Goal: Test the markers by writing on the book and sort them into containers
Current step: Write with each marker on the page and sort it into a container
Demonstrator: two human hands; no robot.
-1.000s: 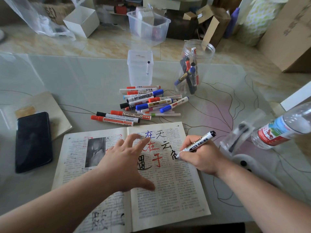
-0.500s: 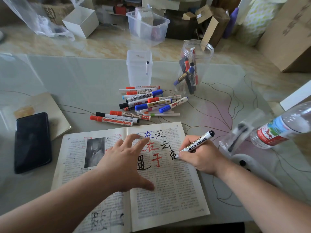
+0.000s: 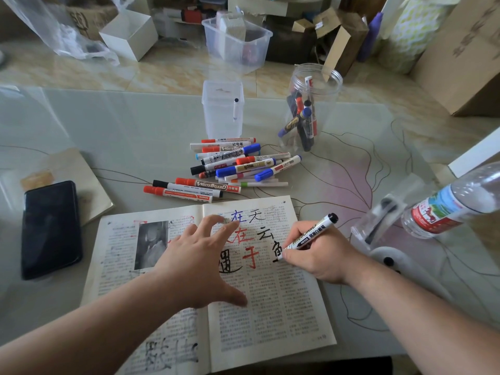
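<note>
Two hands over the open book (image 3: 270,315): left hand (image 3: 197,263) spread flat, pressing the pages. Right hand (image 3: 316,255) grips a black marker (image 3: 308,235), tip on the page.

Soft, even daylight fills the room, brightest on the floor far beyond the right hand (image 3: 322,255) gripping the marker (image 3: 308,235). Only faint shadows lie beneath it. Pale glare washes the glass table (image 3: 135,125) to its left. The edges bow, and the bottle (image 3: 454,204) to its right looks soft.

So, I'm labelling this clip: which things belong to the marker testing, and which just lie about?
In the job: black marker, right hand, left hand, book, marker pile, square tub, round jar.
Lying about: phone, water bottle, notebook.
</note>
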